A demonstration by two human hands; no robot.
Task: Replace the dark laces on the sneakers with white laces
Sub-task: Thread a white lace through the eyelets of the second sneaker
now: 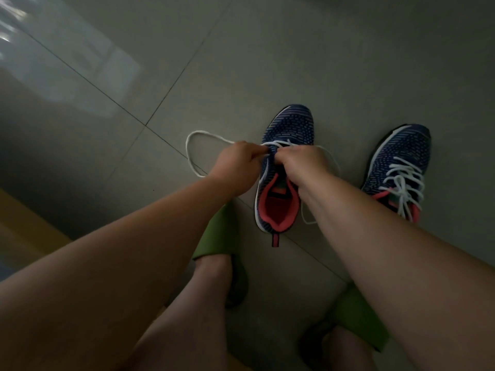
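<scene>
- Left hand (237,163) — fingers curled, pinching the white lace (193,153) at the left edge of the near sneaker (284,167), just by the lower eyelets.
- Right hand (304,163) — fingers curled down over the tongue area of the same sneaker, gripping the lace there; the exact pinch point is hidden under the knuckles.
- The two hands sit close together over the front of the lacing zone, nearly touching.
- Near sneaker: navy knit upper, pink lining, white sole edge, toe pointing away, standing upright on the tiled floor (241,62). White lace crosses only the lowest eyelets.
- One lace end loops out to the left on the floor; the other trails past the right side of the shoe and down by its heel.
- Second sneaker (399,162) stands to the right, apart from the first, already fully threaded with a white lace (404,188), ends loose over the collar.
- Green slippers (214,234) on the person's feet, near the bottom of the view.
</scene>
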